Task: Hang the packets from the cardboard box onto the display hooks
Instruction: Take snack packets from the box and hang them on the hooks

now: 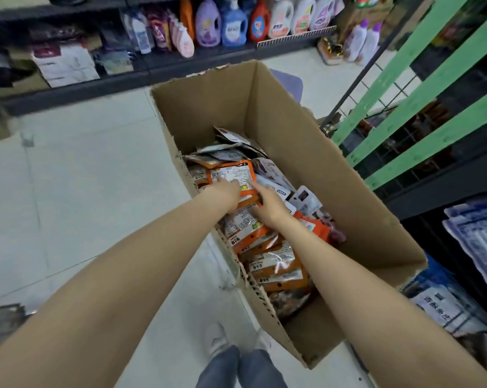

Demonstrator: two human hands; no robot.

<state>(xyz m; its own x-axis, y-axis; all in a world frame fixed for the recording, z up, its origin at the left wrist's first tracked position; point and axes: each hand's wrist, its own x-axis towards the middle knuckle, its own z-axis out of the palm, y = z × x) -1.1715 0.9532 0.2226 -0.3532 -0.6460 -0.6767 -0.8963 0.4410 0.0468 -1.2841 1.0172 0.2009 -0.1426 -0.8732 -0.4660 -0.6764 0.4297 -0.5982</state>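
Observation:
A tall open cardboard box (306, 152) stands on the shop floor and holds several snack packets, mostly orange and white. Both my arms reach down into it. My left hand (227, 193) holds the near left edge of an orange-bordered packet (232, 173) that lies on top of the pile. My right hand (266, 201) touches the same packet at its lower right corner, fingers extended. More orange packets (276, 264) lie stacked nearer to me. The green-barred display rack (421, 107) with a wire grid stands to the right of the box.
A dark shelf (180, 63) with detergent bottles (234, 23) runs along the back. Blue and white packaged goods (480, 239) hang low on the right. The pale tiled floor (83, 177) spreads out left of the box. My shoes (217, 340) stand beside the box's near corner.

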